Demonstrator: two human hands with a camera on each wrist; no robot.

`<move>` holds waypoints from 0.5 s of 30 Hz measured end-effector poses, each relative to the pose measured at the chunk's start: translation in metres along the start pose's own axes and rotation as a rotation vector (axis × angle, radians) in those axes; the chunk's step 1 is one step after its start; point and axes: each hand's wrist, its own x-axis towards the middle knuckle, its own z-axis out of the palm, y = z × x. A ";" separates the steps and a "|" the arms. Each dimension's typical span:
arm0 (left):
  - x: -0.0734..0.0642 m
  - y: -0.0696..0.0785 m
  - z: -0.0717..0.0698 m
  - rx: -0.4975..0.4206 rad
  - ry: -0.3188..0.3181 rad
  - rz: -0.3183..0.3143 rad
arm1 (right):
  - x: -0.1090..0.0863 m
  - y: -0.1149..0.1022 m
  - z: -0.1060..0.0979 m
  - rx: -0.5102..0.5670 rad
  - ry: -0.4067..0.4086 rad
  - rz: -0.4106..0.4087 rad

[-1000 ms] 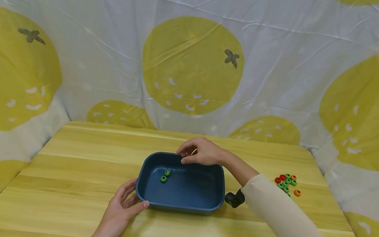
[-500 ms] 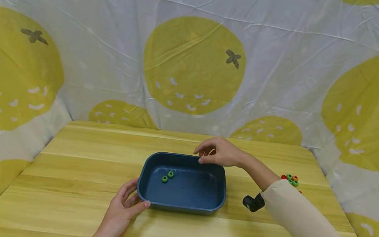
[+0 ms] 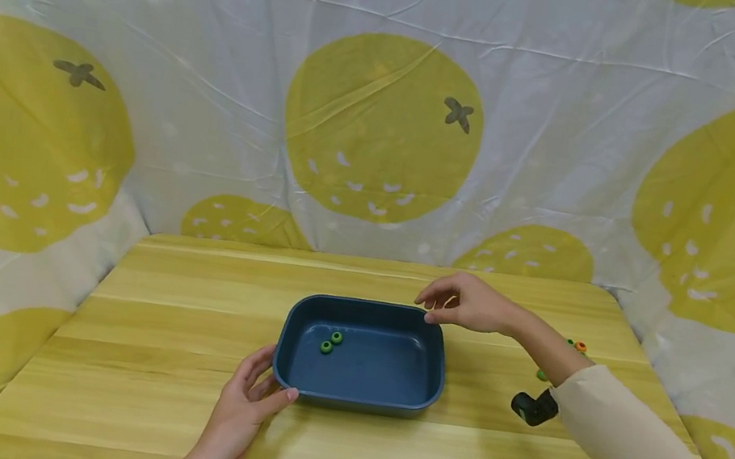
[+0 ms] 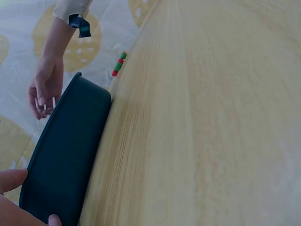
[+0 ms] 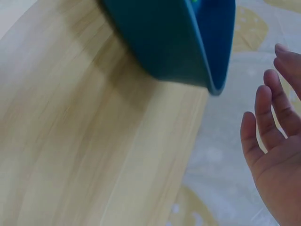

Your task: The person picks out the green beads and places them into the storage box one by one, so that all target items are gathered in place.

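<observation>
A dark blue rectangular plastic basin (image 3: 353,403) stands on the table, with two green beads (image 3: 326,347) lying in its left part. My left hand (image 3: 238,409) grips the basin's front left corner, thumb at the rim and fingers along the outer side. Above the basin's back right corner hovers my right hand (image 3: 472,304). In the right wrist view this hand (image 5: 280,136) has loosely bent, spread fingers with nothing in them, apart from the basin (image 5: 160,42). Several loose beads (image 4: 119,64) lie past the basin; in the head view my right forearm hides most of them.
The wood-grain table (image 3: 173,326) carries the basin and the beads. A white cloth with yellow fruit print (image 3: 386,126) hangs behind and at both sides. A black wrist device (image 3: 534,407) sticks out below my right forearm.
My right hand has moved right, from over the basin's back rim to its back right corner. The forearm now covers most of the loose beads. My left hand keeps its grip.
</observation>
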 end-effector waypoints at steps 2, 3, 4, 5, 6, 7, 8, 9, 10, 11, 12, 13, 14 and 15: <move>0.000 0.000 0.000 -0.004 -0.004 0.002 | -0.006 0.002 -0.003 -0.002 0.011 0.009; 0.000 0.000 0.000 -0.007 -0.006 0.003 | -0.009 0.003 -0.004 -0.006 0.019 0.011; 0.000 -0.001 0.000 -0.009 -0.008 0.005 | -0.012 0.005 -0.006 -0.009 0.027 0.016; 0.000 -0.001 0.000 -0.011 -0.010 0.007 | -0.016 0.006 -0.007 -0.015 0.036 0.017; -0.001 -0.001 0.000 -0.014 -0.011 0.008 | -0.019 0.007 -0.009 -0.019 0.044 0.019; -0.001 -0.001 0.001 -0.016 -0.012 0.009 | -0.022 0.009 -0.011 -0.022 0.052 0.020; -0.001 -0.001 0.001 -0.017 -0.012 0.010 | -0.025 0.009 -0.012 -0.026 0.059 0.018; -0.001 -0.001 0.001 -0.017 -0.012 0.011 | -0.029 0.011 -0.014 -0.027 0.064 0.025; -0.001 -0.001 0.000 -0.015 -0.010 0.012 | -0.032 0.013 -0.015 -0.030 0.069 0.035; -0.001 -0.001 0.001 -0.014 -0.009 0.011 | -0.035 0.014 -0.016 -0.033 0.075 0.042; -0.001 -0.001 0.000 -0.013 -0.008 0.011 | -0.039 0.016 -0.018 -0.033 0.080 0.052; -0.001 -0.001 0.000 -0.011 -0.006 0.011 | -0.042 0.018 -0.019 -0.035 0.086 0.063; 0.000 -0.001 0.000 -0.011 -0.004 0.011 | -0.046 0.020 -0.020 -0.038 0.092 0.073; 0.000 -0.001 0.000 -0.009 -0.003 0.010 | -0.049 0.022 -0.021 -0.036 0.098 0.088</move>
